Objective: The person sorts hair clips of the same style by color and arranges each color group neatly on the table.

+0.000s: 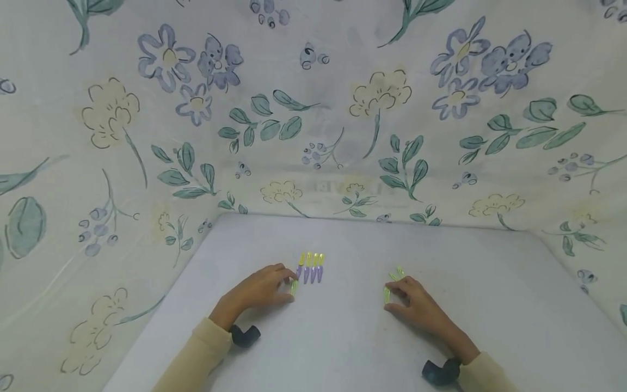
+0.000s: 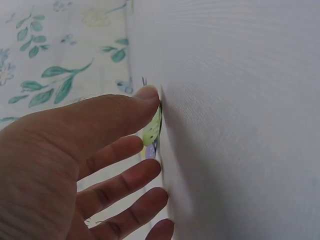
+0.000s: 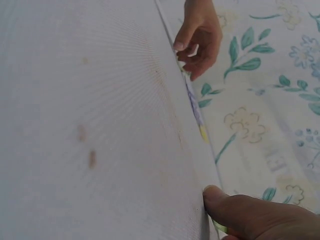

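Observation:
On the white table, my left hand (image 1: 264, 287) pinches a light green hair clip (image 1: 294, 288) between thumb and fingers. The left wrist view shows this green clip (image 2: 153, 127) upright against the tabletop, just past the thumb. Right beyond that hand, several yellow hair clips (image 1: 315, 258) lie in a row above several purple ones (image 1: 313, 274). To the right, my right hand (image 1: 416, 305) has thumb and fingers at the two ends of another light green clip (image 1: 387, 295). More green clips (image 1: 400, 270) lie just behind its fingers, partly covered by them.
The white tabletop (image 1: 338, 326) meets a flower-patterned cloth (image 1: 333, 136) at the back and both sides. Dark bands with a black block (image 1: 246, 336) sit at each wrist. Small brownish marks (image 3: 92, 159) show on the table surface in the right wrist view.

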Available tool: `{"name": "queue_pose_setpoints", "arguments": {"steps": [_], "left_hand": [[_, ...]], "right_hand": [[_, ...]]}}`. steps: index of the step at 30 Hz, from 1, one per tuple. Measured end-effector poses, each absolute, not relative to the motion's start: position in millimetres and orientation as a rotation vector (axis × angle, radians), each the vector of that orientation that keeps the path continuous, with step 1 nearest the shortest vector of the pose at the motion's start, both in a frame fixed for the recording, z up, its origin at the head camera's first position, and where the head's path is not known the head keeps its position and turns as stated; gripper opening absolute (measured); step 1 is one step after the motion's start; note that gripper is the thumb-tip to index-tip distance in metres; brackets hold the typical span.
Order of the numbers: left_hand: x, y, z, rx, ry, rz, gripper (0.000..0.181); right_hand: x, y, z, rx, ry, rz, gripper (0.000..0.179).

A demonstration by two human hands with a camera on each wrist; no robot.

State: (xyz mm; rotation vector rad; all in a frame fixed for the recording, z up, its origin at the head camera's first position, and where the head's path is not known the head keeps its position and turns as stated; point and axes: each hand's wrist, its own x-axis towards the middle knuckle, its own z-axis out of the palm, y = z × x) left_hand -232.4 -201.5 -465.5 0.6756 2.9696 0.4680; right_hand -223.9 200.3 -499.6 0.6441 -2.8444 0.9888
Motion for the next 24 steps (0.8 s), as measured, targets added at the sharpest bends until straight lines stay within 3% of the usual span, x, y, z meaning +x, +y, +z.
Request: {"name": "queue_pose_setpoints", "arguments": {"steps": [24], "left_hand": [[-229.6,-203.5,-465.4,0.674,2.999,0.462,0.039]], "right_hand": [[-223.4,196.3,-500.1,0.601,-2.854,1.019,0.043]]}}
